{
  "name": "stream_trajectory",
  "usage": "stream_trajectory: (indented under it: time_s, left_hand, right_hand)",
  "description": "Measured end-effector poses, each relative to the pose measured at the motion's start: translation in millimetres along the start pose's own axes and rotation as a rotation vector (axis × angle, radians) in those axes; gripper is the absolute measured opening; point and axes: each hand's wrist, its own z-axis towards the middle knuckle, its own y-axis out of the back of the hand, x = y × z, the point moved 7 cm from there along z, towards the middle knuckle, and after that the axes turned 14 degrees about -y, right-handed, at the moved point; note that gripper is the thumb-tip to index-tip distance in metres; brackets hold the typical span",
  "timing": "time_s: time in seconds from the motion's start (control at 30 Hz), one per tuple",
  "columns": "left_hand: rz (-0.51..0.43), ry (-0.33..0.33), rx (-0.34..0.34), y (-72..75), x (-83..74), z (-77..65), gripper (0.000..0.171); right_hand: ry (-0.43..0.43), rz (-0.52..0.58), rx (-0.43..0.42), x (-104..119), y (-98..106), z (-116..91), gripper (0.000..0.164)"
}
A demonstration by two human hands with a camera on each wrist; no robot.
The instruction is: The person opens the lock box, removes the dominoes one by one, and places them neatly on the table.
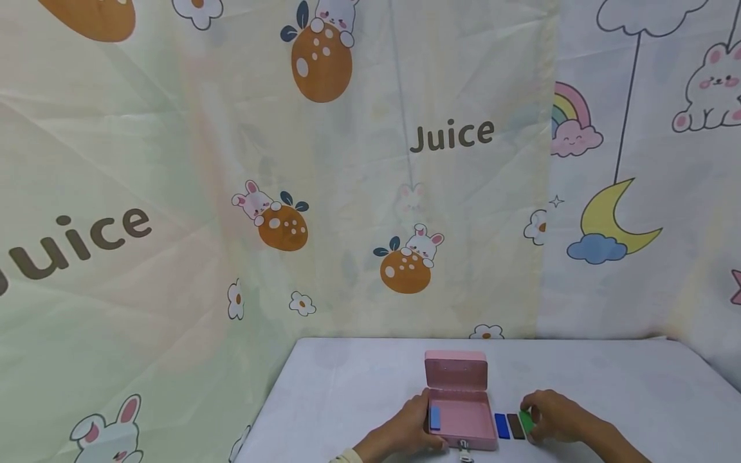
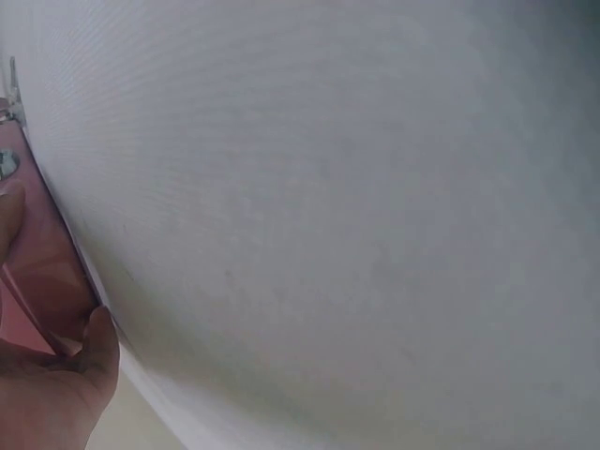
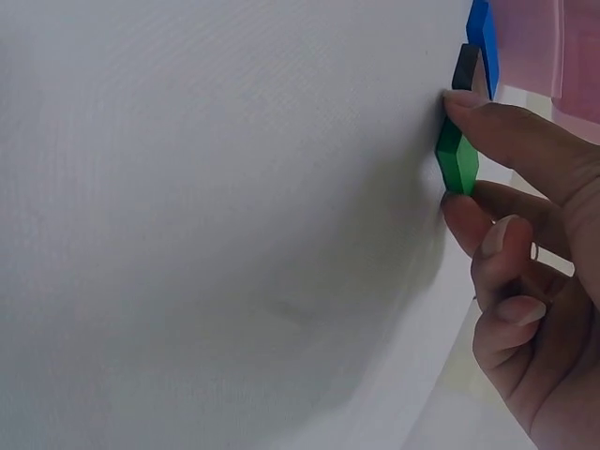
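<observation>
A pink hinged box (image 1: pixel 469 421) stands on the table with its lid (image 1: pixel 457 374) raised at the back. My left hand (image 1: pixel 412 423) grips its left side, the thumb at the front wall near the metal clasp (image 1: pixel 464 451). Inside, against the left wall, lies a light blue block (image 1: pixel 435 418). To the right of the box, a dark blue block (image 1: pixel 502 426) and a dark brown block (image 1: pixel 515 426) lie side by side. Beside them a green block (image 3: pixel 457 161) is pinched between thumb and fingertip of my right hand (image 1: pixel 557 417), low over the white surface.
The white-covered table (image 1: pixel 359 379) runs back to a printed curtain (image 1: pixel 347 276) with rabbits and fruit. Another curtain (image 1: pixel 613 296) with a moon and clouds hangs at the right.
</observation>
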Motion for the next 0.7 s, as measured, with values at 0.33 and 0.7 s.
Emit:
stream_trajectory:
  time_s: [0.33,0.7]
  left_hand:
    - [-0.010,0.022,0.004,0.0,1.3,0.4,0.085]
    - [-0.023,0.009,0.008,0.8,-1.6,-1.8,0.082]
  right_hand:
    - [-0.010,-0.032,0.002,0.3,1.0,0.5,0.041]
    - [0.017,-0.052,-0.032,22.1,13.0,-10.7,0.038]
